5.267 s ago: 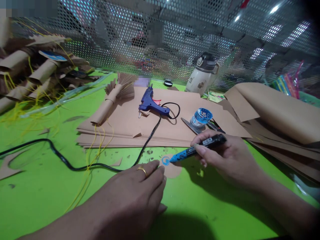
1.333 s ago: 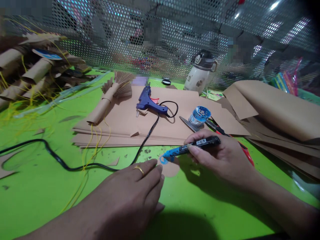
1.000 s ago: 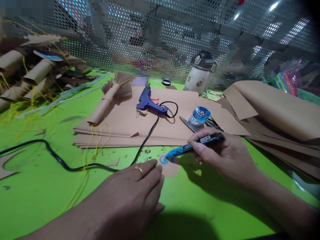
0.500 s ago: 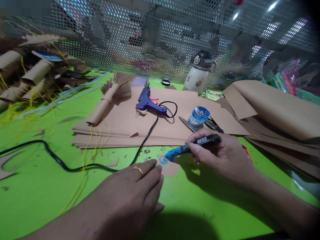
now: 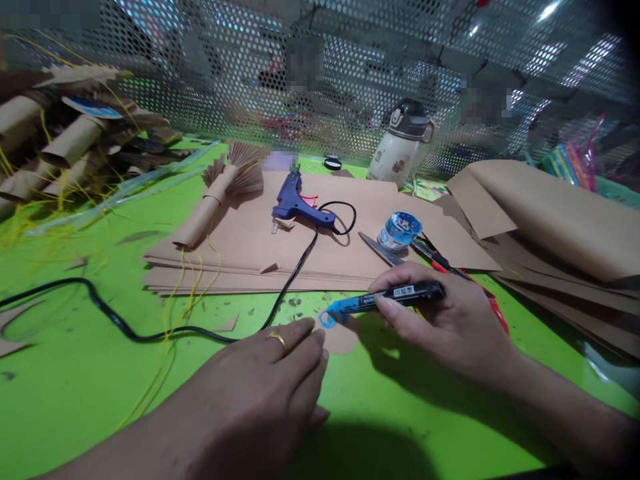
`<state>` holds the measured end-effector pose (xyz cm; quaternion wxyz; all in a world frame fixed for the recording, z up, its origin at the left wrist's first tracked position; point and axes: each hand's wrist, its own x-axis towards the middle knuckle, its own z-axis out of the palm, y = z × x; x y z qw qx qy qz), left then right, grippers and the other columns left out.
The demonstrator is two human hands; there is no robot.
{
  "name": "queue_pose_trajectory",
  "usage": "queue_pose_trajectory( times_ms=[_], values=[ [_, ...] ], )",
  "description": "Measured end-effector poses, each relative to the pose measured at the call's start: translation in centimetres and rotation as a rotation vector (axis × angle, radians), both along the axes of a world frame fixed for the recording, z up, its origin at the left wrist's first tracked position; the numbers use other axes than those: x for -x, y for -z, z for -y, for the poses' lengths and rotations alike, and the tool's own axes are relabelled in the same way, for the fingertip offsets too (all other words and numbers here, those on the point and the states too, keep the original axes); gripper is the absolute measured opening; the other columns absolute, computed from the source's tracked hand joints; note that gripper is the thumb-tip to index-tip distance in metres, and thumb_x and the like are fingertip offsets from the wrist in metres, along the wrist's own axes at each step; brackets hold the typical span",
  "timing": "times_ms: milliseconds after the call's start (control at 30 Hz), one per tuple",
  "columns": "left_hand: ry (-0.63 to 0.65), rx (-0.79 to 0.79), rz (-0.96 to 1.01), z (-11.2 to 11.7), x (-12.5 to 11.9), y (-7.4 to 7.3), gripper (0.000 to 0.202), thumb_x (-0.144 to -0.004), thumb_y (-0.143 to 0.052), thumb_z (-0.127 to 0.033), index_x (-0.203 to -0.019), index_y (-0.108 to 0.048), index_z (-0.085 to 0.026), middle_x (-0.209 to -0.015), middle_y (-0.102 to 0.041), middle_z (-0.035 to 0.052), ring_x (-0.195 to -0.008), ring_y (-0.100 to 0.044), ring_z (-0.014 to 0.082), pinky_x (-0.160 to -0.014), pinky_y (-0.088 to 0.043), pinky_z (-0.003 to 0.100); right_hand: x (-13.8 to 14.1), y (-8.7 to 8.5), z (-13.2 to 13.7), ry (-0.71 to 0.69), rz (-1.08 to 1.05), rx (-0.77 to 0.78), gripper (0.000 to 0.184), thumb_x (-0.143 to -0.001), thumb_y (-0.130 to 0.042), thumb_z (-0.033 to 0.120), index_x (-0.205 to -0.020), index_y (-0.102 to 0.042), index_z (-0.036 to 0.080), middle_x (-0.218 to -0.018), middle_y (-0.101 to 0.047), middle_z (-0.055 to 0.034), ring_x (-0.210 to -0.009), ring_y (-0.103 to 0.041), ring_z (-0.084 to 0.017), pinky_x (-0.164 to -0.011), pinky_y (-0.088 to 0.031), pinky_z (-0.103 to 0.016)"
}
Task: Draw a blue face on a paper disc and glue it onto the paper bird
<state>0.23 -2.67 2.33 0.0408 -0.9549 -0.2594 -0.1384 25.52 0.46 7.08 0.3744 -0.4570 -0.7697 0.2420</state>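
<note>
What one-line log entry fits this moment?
right hand: grips blue marker, tip on paper cutout | left hand: flat, fingertips at cutout edge

One left hand (image 5: pixel 260 393), one right hand (image 5: pixel 450 323), one blue marker (image 5: pixel 387 300), one paper cutout (image 5: pixel 343 337), one glue gun (image 5: pixel 300 204), one water bottle (image 5: pixel 400 150), one blue-capped jar (image 5: pixel 399 231), one pair of scissors (image 5: pixel 443 261), one stack of brown sheets (image 5: pixel 240 253).

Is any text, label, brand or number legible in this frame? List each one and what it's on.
None can be read.
Marker in the right hand: white label with dark print, too small to read.
Jar lid: blue and white print, blurred.
Bottle: brown marks, no letters legible.
</note>
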Motion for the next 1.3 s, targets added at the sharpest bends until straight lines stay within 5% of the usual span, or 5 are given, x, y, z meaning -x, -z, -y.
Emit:
queue_pose_trajectory(
  times_ms=[733, 967, 1167, 1300],
  values=[
    [-0.02, -0.056, 0.02, -0.1, -0.2, 0.0, 0.023, -0.102, -0.061, -0.027, -0.112, -0.074, -0.011, -0.116, -0.078, 0.0117, -0.116, -0.069, 0.0326, -0.101, -0.061, 0.045, -0.3, -0.1, 0.1, 0.03, -0.029, -0.01, 0.009, -0.086, -0.07, 0.011, -0.086, -0.072, 0.02, -0.066, -0.071, 0.0051, -0.055, -0.066, -0.009, -0.054, -0.053, -0.017],
    [-0.007, -0.07, 0.02, -0.1, -0.1, 0.2, 0.026, -0.103, -0.062, -0.031, -0.113, -0.075, -0.01, -0.119, -0.078, 0.0137, -0.116, -0.07, 0.0319, -0.102, -0.06, 0.044, -1.4, 0.1, -0.3, 0.174, -0.158, -0.062, 0.008, -0.091, -0.073, 0.019, -0.084, -0.074, 0.022, -0.064, -0.067, 0.0044, -0.053, -0.061, -0.011, -0.053, -0.05, -0.023],
    [0.037, -0.169, 0.169, -0.6, -0.3, 0.7, 0.027, -0.105, -0.057, -0.028, -0.102, -0.077, -0.01, -0.107, -0.081, 0.0131, -0.102, -0.075, 0.0287, -0.09, -0.065, 0.039, -4.3, -1.2, -3.5, 0.363, -0.591, -0.219, 0.012, -0.093, -0.073, 0.029, -0.085, -0.069, 0.022, -0.064, -0.065, 0.0018, -0.054, -0.059, -0.015, -0.05, -0.05, -0.029],
    [0.048, -0.214, 0.196, -0.8, -0.4, 0.9, 0.025, -0.104, -0.055, -0.023, -0.104, -0.076, -0.009, -0.108, -0.08, 0.0163, -0.102, -0.075, 0.0293, -0.09, -0.064, 0.04, -6.5, -1.0, -6.0, 0.485, -0.514, -0.21, 0.015, -0.09, -0.074, 0.031, -0.082, -0.066, 0.021, -0.06, -0.06, 0.0031, -0.051, -0.053, -0.013, -0.049, -0.045, -0.028]
  ],
)
